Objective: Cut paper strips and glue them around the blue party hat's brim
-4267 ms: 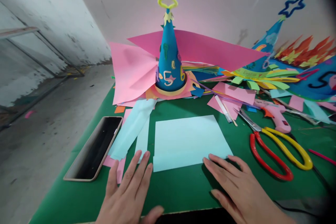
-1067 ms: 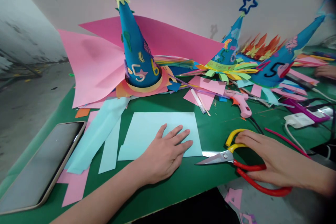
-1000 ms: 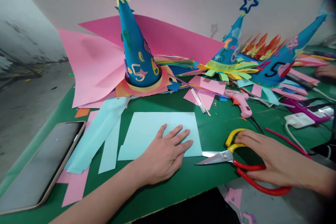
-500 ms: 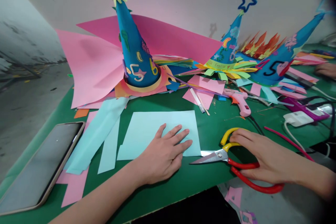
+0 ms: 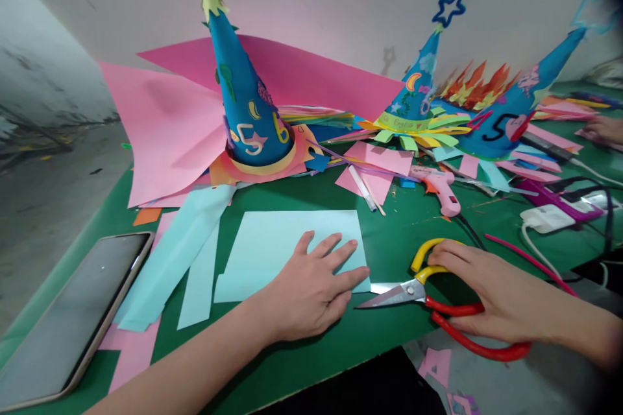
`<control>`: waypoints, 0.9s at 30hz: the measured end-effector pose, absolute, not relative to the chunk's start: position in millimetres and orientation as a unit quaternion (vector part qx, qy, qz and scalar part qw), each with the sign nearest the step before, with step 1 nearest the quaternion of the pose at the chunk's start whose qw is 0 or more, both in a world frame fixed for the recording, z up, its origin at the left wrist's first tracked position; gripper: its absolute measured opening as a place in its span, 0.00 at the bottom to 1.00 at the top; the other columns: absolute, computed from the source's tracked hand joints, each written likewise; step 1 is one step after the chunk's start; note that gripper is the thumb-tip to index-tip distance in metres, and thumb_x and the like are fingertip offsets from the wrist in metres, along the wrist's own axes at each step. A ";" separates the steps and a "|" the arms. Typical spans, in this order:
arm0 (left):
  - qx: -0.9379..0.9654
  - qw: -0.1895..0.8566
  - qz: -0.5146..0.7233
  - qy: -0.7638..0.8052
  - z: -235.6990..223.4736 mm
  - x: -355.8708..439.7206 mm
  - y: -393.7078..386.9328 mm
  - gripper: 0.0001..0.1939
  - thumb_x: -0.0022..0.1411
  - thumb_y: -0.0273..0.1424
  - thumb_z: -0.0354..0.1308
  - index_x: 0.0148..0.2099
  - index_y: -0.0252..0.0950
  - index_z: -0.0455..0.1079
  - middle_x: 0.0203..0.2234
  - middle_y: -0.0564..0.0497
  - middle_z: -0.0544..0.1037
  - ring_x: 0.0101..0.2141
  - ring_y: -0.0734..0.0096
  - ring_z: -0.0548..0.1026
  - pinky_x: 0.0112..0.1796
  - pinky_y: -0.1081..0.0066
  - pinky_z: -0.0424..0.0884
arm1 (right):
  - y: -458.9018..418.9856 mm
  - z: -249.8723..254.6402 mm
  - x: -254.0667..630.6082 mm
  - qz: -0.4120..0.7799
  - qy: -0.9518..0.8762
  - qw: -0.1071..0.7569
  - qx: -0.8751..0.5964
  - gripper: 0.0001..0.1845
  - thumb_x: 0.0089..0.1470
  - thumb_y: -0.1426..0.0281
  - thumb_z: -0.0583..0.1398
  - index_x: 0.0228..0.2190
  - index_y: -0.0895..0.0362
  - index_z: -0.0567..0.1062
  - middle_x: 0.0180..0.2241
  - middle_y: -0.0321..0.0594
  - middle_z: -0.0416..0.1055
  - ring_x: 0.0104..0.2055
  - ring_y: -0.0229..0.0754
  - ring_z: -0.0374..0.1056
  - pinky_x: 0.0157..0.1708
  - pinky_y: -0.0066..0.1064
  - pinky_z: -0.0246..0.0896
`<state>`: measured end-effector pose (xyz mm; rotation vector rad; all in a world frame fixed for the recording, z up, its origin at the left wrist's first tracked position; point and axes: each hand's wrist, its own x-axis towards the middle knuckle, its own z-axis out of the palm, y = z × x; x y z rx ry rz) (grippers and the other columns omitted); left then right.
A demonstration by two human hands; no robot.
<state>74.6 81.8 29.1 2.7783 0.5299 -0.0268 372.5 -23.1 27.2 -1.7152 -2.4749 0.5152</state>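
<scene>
A light-blue paper sheet lies flat on the green table. My left hand rests on its right part, fingers spread and palm down. My right hand grips scissors with red and yellow handles. Their blades are parted and point left, at the sheet's lower right corner; one blade tip is close to the paper edge, and whether it touches I cannot tell. Left of the sheet lie a folded light-blue paper piece and a narrow light-blue strip.
A phone lies at the left edge. Behind stand blue cone hats and large pink sheets. A pink glue gun, a white pen and a purple power strip with cables lie rightward. Another person's hand shows far right.
My left hand has slid slightly right across the sheet, its fingers nearer the right edge. The scissors stay at the same corner. The whole view has shifted a little.
</scene>
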 end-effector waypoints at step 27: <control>0.962 0.198 0.011 0.185 22.0 75.0 84.7 0.21 0.67 0.33 0.42 0.60 0.50 0.59 0.63 0.51 0.52 0.62 0.51 0.47 0.56 0.42 0.41 | -15.1 30.2 357.8 0.203 -0.803 0.050 -0.558 0.24 0.45 0.63 0.61 0.45 0.53 0.66 0.46 0.44 0.66 0.46 0.47 0.65 0.43 0.38 0.63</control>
